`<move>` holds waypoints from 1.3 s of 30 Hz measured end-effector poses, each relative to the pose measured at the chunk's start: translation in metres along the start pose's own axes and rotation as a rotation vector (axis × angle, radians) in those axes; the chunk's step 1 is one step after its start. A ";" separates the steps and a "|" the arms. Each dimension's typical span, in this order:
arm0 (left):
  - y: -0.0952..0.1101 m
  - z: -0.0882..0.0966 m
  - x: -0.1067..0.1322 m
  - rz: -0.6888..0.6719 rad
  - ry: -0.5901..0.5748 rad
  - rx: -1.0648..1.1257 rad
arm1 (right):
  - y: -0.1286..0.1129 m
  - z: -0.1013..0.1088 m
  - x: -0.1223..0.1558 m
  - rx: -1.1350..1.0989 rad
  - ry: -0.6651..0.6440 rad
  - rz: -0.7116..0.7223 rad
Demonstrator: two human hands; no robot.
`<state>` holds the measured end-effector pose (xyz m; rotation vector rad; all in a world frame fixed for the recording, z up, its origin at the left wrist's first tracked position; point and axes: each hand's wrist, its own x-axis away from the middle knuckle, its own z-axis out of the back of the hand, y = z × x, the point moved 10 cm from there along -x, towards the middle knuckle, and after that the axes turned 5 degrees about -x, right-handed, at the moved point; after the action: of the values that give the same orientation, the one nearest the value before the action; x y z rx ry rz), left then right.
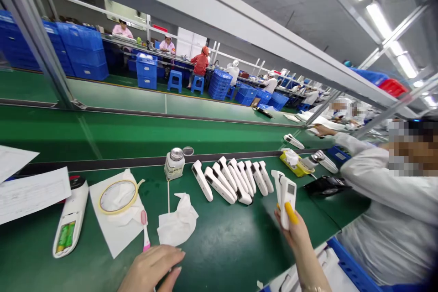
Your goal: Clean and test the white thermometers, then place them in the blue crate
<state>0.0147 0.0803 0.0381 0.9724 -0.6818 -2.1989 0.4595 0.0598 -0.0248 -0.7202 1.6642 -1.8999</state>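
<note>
Handheld devices [239, 181] lie right of the bottle [174, 168] (tissue [178, 224] before it).

2 hands in view. Left hand [150, 270]: low at bottom edge, back up, fingers close together, loosely bent, pointing right. Thumb sits below them with a clear gap at the tips, so no grip. Right hand [298, 232]: higher and well apart to the right, digits closed in a grip, yellow covers [291, 213] on 2 of them. Right forearm [310, 264] rises from bottom edge, leaning slightly left; wrist band [314, 289] partly cropped.
</note>
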 end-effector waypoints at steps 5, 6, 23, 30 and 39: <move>-0.038 -0.011 0.014 0.443 -0.060 0.359 | -0.004 -0.110 0.099 -0.171 -0.439 -0.078; -0.045 -0.010 0.017 0.512 -0.011 0.509 | -0.007 -0.142 0.122 -0.196 -0.596 -0.116; -0.086 0.004 0.022 0.952 0.523 1.679 | -0.007 -0.315 0.269 -0.097 -1.279 -0.403; -0.084 0.001 0.022 0.949 0.504 1.573 | -0.036 -0.318 0.263 -0.121 -1.306 -0.135; -0.083 0.001 0.022 0.966 0.485 1.572 | -0.034 -0.319 0.265 -0.184 -1.354 -0.198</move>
<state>-0.0254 0.1201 -0.0268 1.2847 -2.0839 -0.2660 0.0472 0.1131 -0.0099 -1.7444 0.8453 -0.8364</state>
